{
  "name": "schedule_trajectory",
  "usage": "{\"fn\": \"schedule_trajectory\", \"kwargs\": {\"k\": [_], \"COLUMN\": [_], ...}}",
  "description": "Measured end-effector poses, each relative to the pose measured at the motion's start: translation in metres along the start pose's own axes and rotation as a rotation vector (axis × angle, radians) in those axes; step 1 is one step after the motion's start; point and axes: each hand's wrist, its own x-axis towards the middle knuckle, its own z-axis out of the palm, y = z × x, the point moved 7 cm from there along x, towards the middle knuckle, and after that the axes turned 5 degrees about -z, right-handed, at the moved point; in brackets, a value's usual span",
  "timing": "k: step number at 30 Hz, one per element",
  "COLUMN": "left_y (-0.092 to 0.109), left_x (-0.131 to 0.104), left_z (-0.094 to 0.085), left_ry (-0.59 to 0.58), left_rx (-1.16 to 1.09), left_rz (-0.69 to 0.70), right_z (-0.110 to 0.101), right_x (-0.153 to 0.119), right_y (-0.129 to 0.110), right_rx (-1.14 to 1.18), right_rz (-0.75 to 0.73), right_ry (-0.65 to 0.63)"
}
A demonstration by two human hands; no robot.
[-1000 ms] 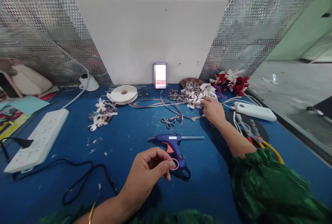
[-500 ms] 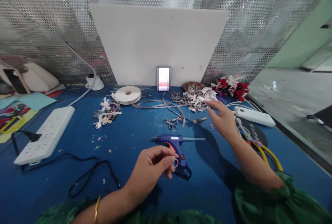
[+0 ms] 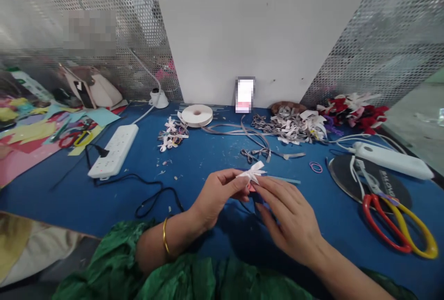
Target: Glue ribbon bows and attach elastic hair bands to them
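Note:
My left hand (image 3: pixel 217 196) pinches a small white ribbon bow (image 3: pixel 254 172) near the middle of the blue table. Beside it, my right hand (image 3: pixel 289 212) touches the bow's right side with its fingertips, the fingers close together. The pink hair tie seen earlier in my left hand is hidden now. Beneath the hands lies the blue glue gun (image 3: pixel 258 200), mostly covered, with its clear glue stick (image 3: pixel 289 180) sticking out to the right. Grey bows (image 3: pixel 255 154) lie just beyond.
A ribbon roll (image 3: pixel 197 115), finished bows (image 3: pixel 171 134) and a power strip (image 3: pixel 114 152) are to the left. Behind stand a phone (image 3: pixel 244 94) and white board (image 3: pixel 263 40). At right are a ribbon pile (image 3: pixel 294 124), a hair tie (image 3: pixel 315 167) and scissors (image 3: pixel 385 226).
My right hand has come from the ribbon pile to my left hand, and a white bow is now between them. The view has shifted left.

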Motion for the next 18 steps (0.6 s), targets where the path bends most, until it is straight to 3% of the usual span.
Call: {"fn": "schedule_trajectory", "kwargs": {"k": [4, 7, 14, 18], "left_y": [0.002, 0.005, 0.009, 0.003], "left_x": [-0.001, -0.002, -0.005, -0.005], "left_z": [-0.004, -0.005, -0.002, 0.002], "left_ry": [0.069, 0.083, 0.081, 0.030], "left_rx": [0.045, 0.068, 0.252, 0.307], "left_rz": [0.035, 0.063, 0.083, 0.049], "right_z": [0.000, -0.006, -0.010, 0.002], "right_x": [-0.001, -0.003, -0.017, -0.018], "right_y": [-0.003, 0.001, 0.045, 0.049], "right_rx": [-0.005, 0.057, 0.467, 0.673], "right_rz": [-0.050, 0.013, 0.676, 0.830], "right_ry": [-0.001, 0.027, 0.228, 0.158]}}
